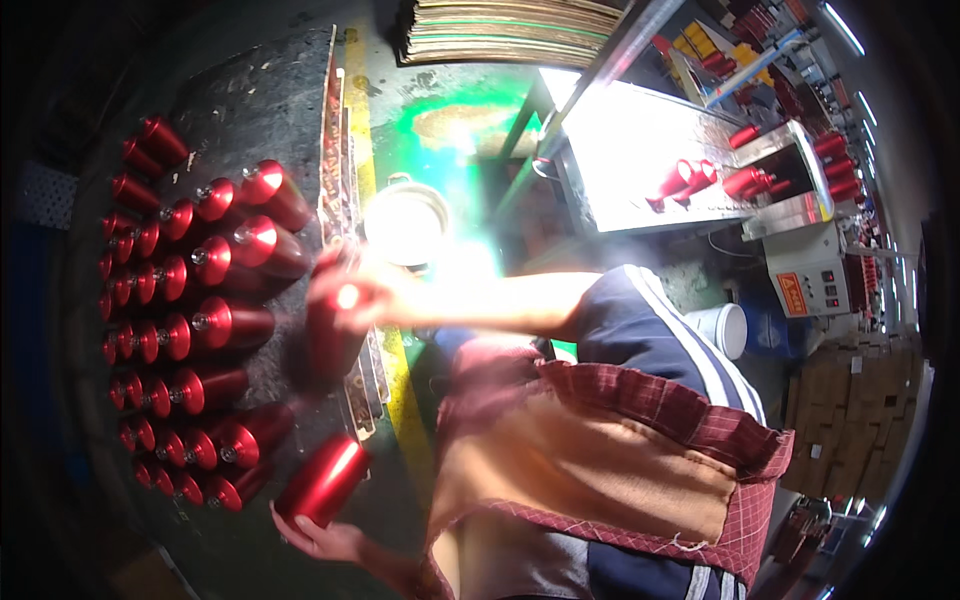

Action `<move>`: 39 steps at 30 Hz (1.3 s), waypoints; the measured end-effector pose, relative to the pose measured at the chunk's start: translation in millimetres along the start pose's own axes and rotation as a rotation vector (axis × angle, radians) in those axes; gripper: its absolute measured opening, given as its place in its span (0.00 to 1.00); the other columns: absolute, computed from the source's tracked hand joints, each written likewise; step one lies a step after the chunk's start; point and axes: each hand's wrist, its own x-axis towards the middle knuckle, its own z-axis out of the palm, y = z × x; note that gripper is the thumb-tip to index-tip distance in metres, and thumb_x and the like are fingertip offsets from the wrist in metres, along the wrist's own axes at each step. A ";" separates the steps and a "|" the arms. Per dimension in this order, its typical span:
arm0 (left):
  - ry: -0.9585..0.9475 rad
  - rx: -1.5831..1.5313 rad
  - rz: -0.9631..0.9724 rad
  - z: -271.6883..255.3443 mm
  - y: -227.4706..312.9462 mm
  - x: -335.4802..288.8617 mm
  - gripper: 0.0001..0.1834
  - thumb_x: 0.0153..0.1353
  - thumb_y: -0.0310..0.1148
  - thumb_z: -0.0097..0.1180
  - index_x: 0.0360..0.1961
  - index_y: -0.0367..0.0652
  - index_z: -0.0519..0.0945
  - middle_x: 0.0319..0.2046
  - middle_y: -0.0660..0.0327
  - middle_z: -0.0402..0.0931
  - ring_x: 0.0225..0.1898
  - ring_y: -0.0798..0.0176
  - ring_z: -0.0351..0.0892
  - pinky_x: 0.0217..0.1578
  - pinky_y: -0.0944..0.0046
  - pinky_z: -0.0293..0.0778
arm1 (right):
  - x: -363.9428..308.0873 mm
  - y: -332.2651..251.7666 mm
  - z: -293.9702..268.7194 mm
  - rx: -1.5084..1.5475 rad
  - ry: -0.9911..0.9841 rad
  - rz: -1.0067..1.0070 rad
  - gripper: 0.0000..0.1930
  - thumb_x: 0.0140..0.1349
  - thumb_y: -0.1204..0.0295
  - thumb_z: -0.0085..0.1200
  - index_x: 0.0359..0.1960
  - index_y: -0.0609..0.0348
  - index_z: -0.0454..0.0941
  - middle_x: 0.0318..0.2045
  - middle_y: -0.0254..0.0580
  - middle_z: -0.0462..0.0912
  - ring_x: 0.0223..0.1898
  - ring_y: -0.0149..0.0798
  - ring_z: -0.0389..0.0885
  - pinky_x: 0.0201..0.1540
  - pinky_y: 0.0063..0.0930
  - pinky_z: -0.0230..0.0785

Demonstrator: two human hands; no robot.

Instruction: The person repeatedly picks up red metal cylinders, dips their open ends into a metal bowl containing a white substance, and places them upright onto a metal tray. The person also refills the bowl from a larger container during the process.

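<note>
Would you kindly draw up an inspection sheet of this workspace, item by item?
Surface: dark, scuffed work surface.
Job's things: rows of red cylinders, lying on their sides, with small shiny tips.
Clutter: white bucket; round pale pot near the surface's edge.
Hands: left hand holds a shiny red cylinder; right hand blurred, at another red cylinder, grip unclear.
Cables: none clearly made out.
Surroundings: brightly lit bench with more red pieces; stacked cardboard.

The vessels (328,482) I handle are glossy metallic red, shading to dark maroon on their unlit sides. My tan apron (610,450) is bordered in pale-checked maroon, my navy sleeve (632,330) has white stripes, and a yellow line (407,430) marks the green floor (474,215).
</note>
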 end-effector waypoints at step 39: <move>-1.309 -0.459 -0.157 569.2 6.4 -198.4 0.22 0.62 0.29 0.62 0.58 0.37 0.77 0.54 0.59 0.78 0.52 0.60 0.78 0.56 0.59 0.73 | -366.4 1.7 -493.9 -1.023 1.015 0.737 0.22 0.49 0.62 0.67 0.50 0.38 0.85 0.55 0.45 0.76 0.57 0.51 0.72 0.63 0.42 0.66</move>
